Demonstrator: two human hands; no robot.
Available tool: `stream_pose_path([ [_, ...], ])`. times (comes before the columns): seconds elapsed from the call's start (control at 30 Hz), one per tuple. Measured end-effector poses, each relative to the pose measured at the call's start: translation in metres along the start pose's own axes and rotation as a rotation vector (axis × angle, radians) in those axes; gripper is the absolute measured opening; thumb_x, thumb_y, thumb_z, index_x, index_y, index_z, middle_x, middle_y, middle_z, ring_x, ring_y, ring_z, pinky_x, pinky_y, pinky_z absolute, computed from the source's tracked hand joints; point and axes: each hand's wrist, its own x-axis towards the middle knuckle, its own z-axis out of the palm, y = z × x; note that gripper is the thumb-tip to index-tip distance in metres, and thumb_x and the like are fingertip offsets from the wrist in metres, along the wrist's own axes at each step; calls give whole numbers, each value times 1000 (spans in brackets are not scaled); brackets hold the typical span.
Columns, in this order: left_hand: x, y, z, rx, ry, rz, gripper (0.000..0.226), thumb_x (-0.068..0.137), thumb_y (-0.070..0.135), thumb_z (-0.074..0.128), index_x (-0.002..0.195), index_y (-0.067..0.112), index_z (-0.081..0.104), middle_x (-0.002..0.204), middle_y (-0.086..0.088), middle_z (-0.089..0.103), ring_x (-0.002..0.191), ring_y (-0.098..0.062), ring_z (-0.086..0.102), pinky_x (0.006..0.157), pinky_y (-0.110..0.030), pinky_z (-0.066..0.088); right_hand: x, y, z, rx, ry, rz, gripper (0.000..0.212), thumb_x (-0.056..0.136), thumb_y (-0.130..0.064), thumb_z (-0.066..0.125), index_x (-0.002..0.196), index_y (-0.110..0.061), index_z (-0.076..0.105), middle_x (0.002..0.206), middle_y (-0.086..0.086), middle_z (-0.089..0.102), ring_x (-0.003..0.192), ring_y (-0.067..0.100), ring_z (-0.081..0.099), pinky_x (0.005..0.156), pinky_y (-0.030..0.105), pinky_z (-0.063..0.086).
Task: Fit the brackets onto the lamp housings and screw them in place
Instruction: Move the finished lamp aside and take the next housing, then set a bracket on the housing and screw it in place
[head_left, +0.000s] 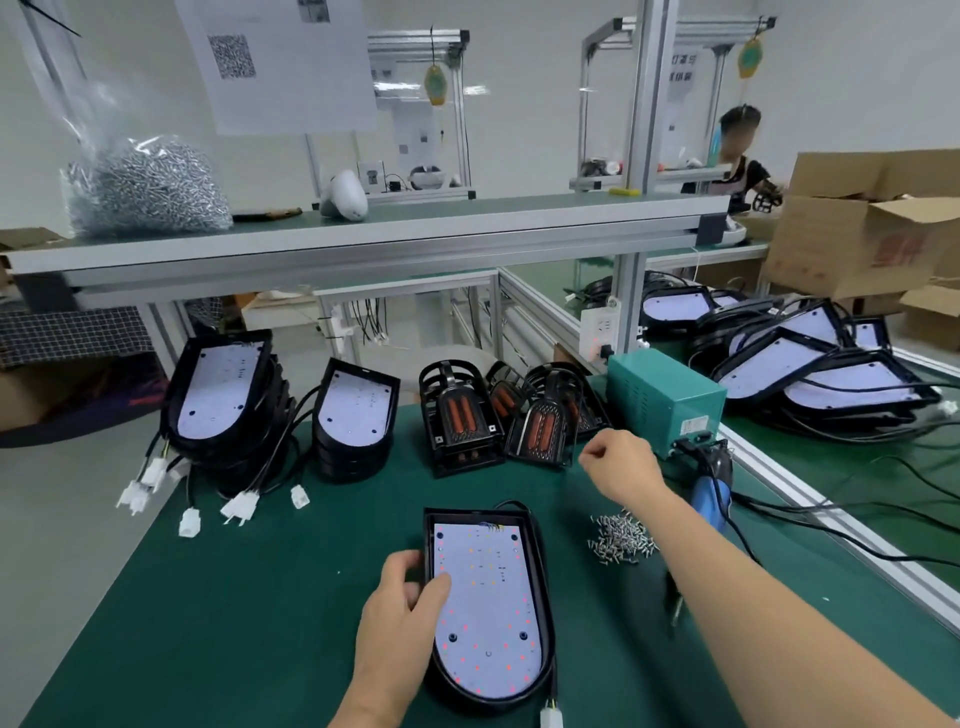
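A black lamp housing (537, 582) with a white LED board lies flat on the green mat in front of me. My left hand (400, 618) grips its left edge, thumb on the board. My right hand (621, 465) hovers in the air with curled fingers, holding nothing I can see, just right of several black brackets (462, 415) with orange inserts standing at the back of the mat. A pile of small silver screws (621, 538) lies right of the housing.
Two stacks of housings (218, 400) with white plugs stand at the back left. A green power box (665, 397) and a blue electric screwdriver (711, 493) sit on the right. More housings (810, 364) are piled beyond the rail. A bag of screws (150, 187) rests on the shelf.
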Motion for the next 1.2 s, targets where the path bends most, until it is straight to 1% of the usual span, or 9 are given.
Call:
stream_pose_path([
  [0.17, 5, -6, -1, -1, -6, 26, 17, 93, 34, 63, 108, 31, 56, 71, -6, 73, 73, -22, 69, 77, -42, 52, 34, -18, 28, 114, -10, 184, 42, 93, -37, 68, 120, -8, 53, 118, 15, 64, 108, 35, 62, 77, 31, 43],
  [0.27, 7, -7, -1, 3, -4, 37, 34, 80, 45, 59, 110, 29, 56, 68, -15, 67, 71, -30, 65, 70, -36, 47, 46, -19, 46, 269, 1, 331, 54, 88, -34, 72, 125, -4, 47, 114, 18, 68, 102, 35, 67, 84, 36, 54],
  [0.4, 10, -10, -2, 12, -8, 59, 18, 95, 28, 63, 112, 28, 56, 60, -11, 60, 63, -18, 58, 67, -32, 43, 57, -13, 62, 459, 43, 415, 35, 85, -22, 72, 110, -4, 56, 91, 16, 72, 87, 34, 72, 83, 43, 60],
  [0.47, 10, -11, -2, 3, -6, 64, 20, 92, 34, 62, 111, 29, 55, 59, -6, 58, 63, -19, 57, 68, -32, 42, 58, -13, 65, 560, 41, 420, 17, 87, -16, 70, 98, -7, 60, 76, 12, 69, 79, 32, 72, 75, 43, 57],
  [0.57, 9, -9, -1, -3, -13, 66, 38, 75, 47, 54, 108, 30, 56, 58, -6, 56, 61, -17, 55, 66, -32, 41, 54, -11, 64, 660, 50, 414, 11, 96, -15, 64, 89, -15, 56, 79, 9, 66, 60, 20, 65, 54, 33, 47],
  [0.63, 9, -10, -1, 1, -16, 81, 39, 74, 47, 54, 109, 30, 57, 61, -12, 62, 62, -20, 58, 67, -33, 44, 52, -9, 59, 698, 54, 408, 5, 99, -16, 60, 98, -13, 57, 89, 8, 66, 58, 16, 64, 49, 29, 42],
  [0.8, 9, -12, 0, -28, -22, 87, 37, 76, 47, 56, 109, 31, 59, 68, -10, 70, 68, -23, 66, 70, -38, 50, 42, -2, 39, 672, 81, 366, 17, 103, -19, 55, 116, -8, 58, 103, 14, 71, 54, 13, 63, 49, 26, 45],
  [1.03, 7, -8, 0, -45, -28, 129, 23, 83, 42, 63, 103, 32, 70, 62, -7, 57, 64, -14, 51, 67, -32, 43, 20, 17, -4, 599, 149, 274, 20, 103, -18, 57, 118, -5, 58, 84, 8, 69, 59, 18, 67, 71, 39, 60],
  [1.2, 5, -7, 0, -60, -65, 121, 20, 77, 43, 61, 92, 46, 74, 67, -18, 61, 68, -12, 50, 68, -31, 42, 8, 27, -38, 519, 217, 217, 20, 102, -20, 56, 117, -7, 61, 84, 10, 70, 54, 13, 65, 54, 28, 51],
])
